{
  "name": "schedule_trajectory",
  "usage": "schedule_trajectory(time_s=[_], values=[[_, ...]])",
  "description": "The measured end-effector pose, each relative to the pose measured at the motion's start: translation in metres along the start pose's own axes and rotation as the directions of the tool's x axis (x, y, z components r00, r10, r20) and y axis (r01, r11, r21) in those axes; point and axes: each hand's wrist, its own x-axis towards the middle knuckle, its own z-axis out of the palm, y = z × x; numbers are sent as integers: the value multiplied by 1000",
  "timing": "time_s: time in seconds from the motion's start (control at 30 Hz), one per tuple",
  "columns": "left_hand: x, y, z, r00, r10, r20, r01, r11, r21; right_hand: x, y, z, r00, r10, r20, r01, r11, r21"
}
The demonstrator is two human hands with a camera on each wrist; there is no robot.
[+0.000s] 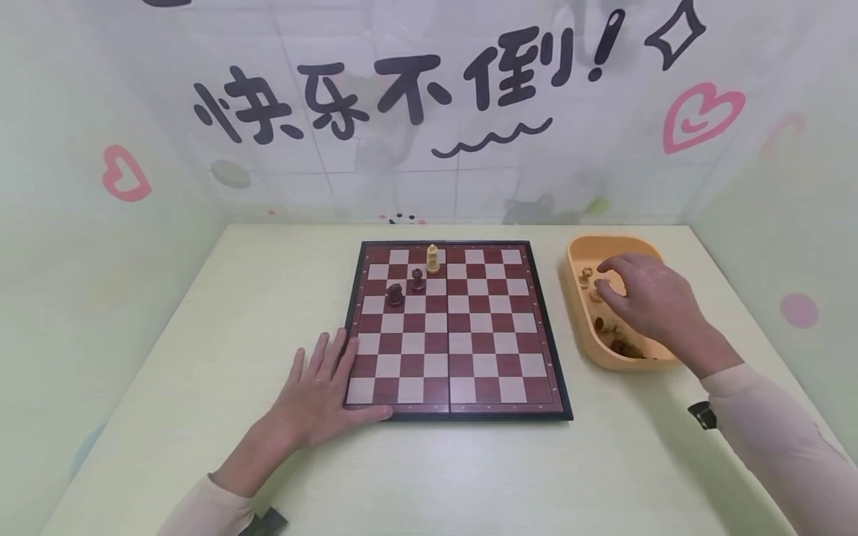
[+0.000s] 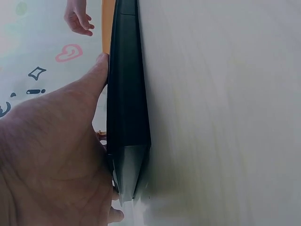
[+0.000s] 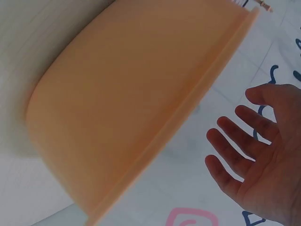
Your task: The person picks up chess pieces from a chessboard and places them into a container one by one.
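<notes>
A red-and-cream chessboard (image 1: 462, 350) with a black frame lies mid-table. A cream piece (image 1: 432, 258) stands on its far row. A dark pawn (image 1: 418, 280) and a dark knight (image 1: 395, 295) stand just in front of it. My left hand (image 1: 322, 383) lies flat on the table, fingers straight, touching the board's front-left corner; the left wrist view shows this left hand (image 2: 51, 155) against the board's black edge (image 2: 127, 117). My right hand (image 1: 640, 298) hovers over the orange tray (image 1: 606, 240), its fingers (image 3: 235, 150) spread and holding nothing.
The orange tray (image 3: 131, 108) stands right of the board and holds several loose chess pieces (image 1: 613, 335). Pale walls with hearts and black lettering close in the table at the back and on both sides. Bare tabletop (image 1: 221, 313) lies left of the board.
</notes>
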Motion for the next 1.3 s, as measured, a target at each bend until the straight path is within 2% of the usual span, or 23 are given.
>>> schedule_trajectory(time_s=[0.2,0.53,0.77,1.03,1.3], values=[[0,-1,1,1000,-6,3,6,1000,6,7,-18,2,998,-29,-53,31,999,32],[-1,4,-8,999,-19,34,18,999,29,23,-40,9,994,-81,-71,83,996,26],[2,-2,2,999,-26,37,25,999,32,35,-57,16,984,-151,-98,154,988,26],[3,-6,10,999,-23,22,22,999,35,48,-81,22,994,-108,-37,111,988,109],[3,-5,8,999,-22,26,21,999,31,64,-95,23,989,-151,-4,151,984,100]])
